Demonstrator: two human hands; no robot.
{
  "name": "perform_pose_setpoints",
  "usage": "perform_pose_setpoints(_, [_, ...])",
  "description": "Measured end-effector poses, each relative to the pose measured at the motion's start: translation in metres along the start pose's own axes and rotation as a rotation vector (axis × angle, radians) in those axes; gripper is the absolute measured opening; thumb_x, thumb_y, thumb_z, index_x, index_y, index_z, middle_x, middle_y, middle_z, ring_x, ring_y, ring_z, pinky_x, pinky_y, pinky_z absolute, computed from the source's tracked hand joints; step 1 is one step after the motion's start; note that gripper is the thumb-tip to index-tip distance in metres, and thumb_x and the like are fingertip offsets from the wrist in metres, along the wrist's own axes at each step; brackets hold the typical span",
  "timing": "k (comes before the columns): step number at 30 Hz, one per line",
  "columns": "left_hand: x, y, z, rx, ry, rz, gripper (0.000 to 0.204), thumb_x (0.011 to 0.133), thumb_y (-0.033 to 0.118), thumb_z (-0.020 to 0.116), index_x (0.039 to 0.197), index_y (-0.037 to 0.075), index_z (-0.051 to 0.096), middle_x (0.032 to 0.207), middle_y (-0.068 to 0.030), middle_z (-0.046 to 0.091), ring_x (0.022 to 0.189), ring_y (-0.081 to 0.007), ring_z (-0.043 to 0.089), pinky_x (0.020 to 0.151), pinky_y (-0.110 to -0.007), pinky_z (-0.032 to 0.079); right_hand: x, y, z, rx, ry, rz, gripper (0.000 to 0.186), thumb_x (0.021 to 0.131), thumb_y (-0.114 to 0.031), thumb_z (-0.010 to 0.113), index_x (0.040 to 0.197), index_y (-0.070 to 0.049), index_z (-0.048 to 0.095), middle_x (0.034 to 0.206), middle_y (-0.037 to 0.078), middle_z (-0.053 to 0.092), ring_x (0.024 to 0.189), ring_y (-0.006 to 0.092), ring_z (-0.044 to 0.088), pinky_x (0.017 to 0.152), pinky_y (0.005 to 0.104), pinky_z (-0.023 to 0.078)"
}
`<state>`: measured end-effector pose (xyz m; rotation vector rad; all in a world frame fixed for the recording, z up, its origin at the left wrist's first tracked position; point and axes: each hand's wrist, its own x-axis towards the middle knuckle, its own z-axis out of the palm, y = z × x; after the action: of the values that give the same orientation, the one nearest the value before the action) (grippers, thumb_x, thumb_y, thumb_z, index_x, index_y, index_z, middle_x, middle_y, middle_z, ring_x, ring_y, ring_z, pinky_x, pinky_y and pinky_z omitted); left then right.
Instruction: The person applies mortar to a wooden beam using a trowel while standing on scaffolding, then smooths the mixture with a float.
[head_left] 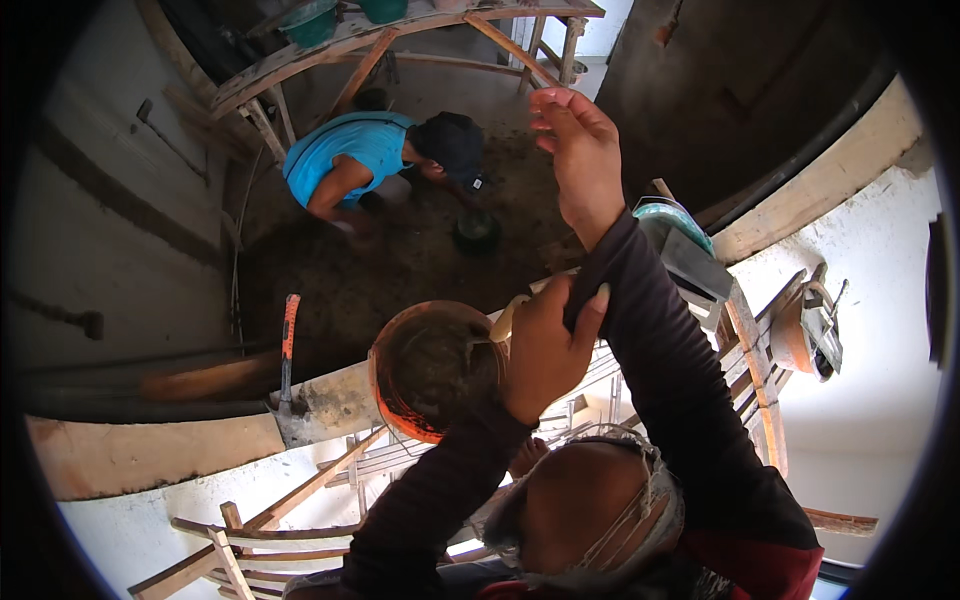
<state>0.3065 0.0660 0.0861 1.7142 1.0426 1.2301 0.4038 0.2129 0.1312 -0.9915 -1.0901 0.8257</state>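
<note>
My right arm, in a dark sleeve, reaches up across the middle. Its hand (583, 158) is raised, with the fingers apart and loosely bent and nothing in them. My left hand (548, 352) is closed on the right sleeve (622, 285), pinching its cloth between thumb and fingers below the wrist. Right beside the left hand is an orange bucket (377, 385) holding wet grey mortar (435, 365). A pale tool handle (508, 318) leans at the bucket's rim, partly hidden by my left hand.
An orange-handled hammer (288, 345) rests on the wall top (150, 455). Below, a person in blue (350, 155) bends over a dark green tub (476, 232). A teal bucket (665, 212) and a grey boxy object (695, 268) stand right. Wooden scaffolding (290, 535) lies beneath my bare knee (585, 500).
</note>
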Motion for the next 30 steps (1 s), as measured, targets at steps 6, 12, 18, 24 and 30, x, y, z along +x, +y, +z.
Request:
perform_pose_setpoints(6, [-0.025, 0.019, 0.026, 0.090, -0.058, 0.364, 0.025, 0.084, 0.021, 0.074, 0.081, 0.003, 0.057, 0.075, -0.0146, 0.058, 0.068, -0.0319, 0.057, 0.063, -0.041, 0.044, 0.011, 0.088, -0.014, -1.014, 0.229, -0.587, 0.019, 0.090, -0.023, 0.063, 0.089, -0.005, 0.066, 0.085, -0.001, 0.058, 0.078, 0.0195, 0.057, 0.073, 0.0357, 0.049])
perform_pose_setpoints(12, [-0.074, -0.013, 0.044, -0.369, -0.165, -0.159, 0.026, 0.093, 0.011, 0.065, 0.113, -0.003, 0.055, 0.098, -0.0147, 0.063, 0.095, -0.0197, 0.066, 0.089, -0.035, 0.055, 0.084, 0.054, -0.039, 0.552, 0.611, 0.562, 0.029, 0.092, -0.017, 0.051, 0.118, -0.007, 0.056, 0.105, 0.008, 0.052, 0.076, 0.0260, 0.055, 0.062, 0.0395, 0.049])
perform_pose_setpoints(18, [-0.064, -0.044, 0.010, -0.502, -0.753, -0.252, 0.026, 0.095, 0.022, 0.064, 0.106, -0.001, 0.066, 0.097, -0.0113, 0.070, 0.092, -0.0157, 0.066, 0.083, -0.036, 0.057, 0.067, 0.067, -0.159, -0.225, 0.400, 0.354, 0.027, 0.089, -0.025, 0.062, 0.112, -0.012, 0.064, 0.095, 0.002, 0.062, 0.079, 0.0171, 0.060, 0.066, 0.0348, 0.053])
perform_pose_setpoints(24, [-0.023, -0.009, -0.049, -0.379, -0.787, -0.226, 0.023, 0.092, 0.018, 0.067, 0.110, 0.003, 0.067, 0.109, -0.0090, 0.068, 0.099, -0.0169, 0.065, 0.083, -0.032, 0.053, -0.006, 0.143, -0.395, -1.606, 0.312, 0.656, 0.076, 0.077, -0.064, 0.067, 0.136, -0.017, 0.053, 0.134, 0.018, 0.057, 0.131, 0.0386, 0.047, 0.107, 0.0530, 0.037])
perform_pose_setpoints(30, [-0.022, -0.010, -0.110, -0.060, -0.747, -0.178, 0.025, 0.090, 0.022, 0.067, 0.106, 0.003, 0.067, 0.103, -0.0110, 0.069, 0.091, -0.0213, 0.067, 0.080, -0.033, 0.052, -0.037, 0.135, -0.278, -1.699, 0.092, 0.953, 0.095, 0.071, -0.063, 0.073, 0.149, -0.024, 0.035, 0.158, 0.016, 0.024, 0.146, 0.0392, 0.020, 0.105, 0.0764, 0.014])
